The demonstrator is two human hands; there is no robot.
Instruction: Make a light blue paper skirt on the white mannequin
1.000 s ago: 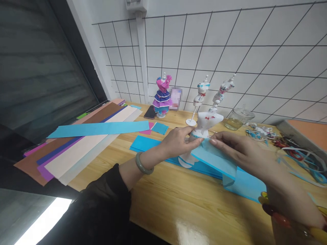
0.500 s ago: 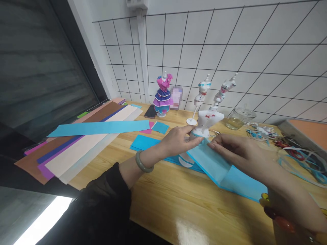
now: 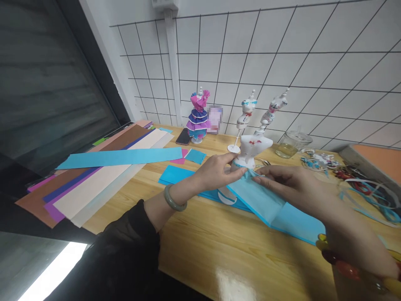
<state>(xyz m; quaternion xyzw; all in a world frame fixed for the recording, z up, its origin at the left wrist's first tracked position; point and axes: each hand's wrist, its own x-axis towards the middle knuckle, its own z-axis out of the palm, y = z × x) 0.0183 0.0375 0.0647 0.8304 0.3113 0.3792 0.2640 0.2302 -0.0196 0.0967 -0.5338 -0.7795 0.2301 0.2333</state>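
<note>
A small white dress-form mannequin (image 3: 254, 146) with red marks on its chest stands on the wooden table. My left hand (image 3: 217, 170) grips its waist, thumb in front and fingers at its left side. A long light-blue paper strip (image 3: 260, 198) hangs from the waist, its upper edge gathered there. The strip runs down to the right and folds onto the table under my right forearm. My right hand (image 3: 278, 179) pinches the strip's upper edge between thumb and fingers, close to the mannequin. Part of the waist is hidden by my left hand.
Coloured paper sheets (image 3: 103, 167) lie at the left. Behind stand a mannequin in a ruffled paper dress (image 3: 198, 119), two bare mannequins, a phone (image 3: 183, 137) and a glass cup (image 3: 286, 147). Cords (image 3: 366, 190) and a grey box (image 3: 376, 163) are at the right.
My right hand has shifted slightly left toward the waist, and the blue paper's upper edge looks more bunched there. My left hand keeps its hold. The whole view has moved slightly.
</note>
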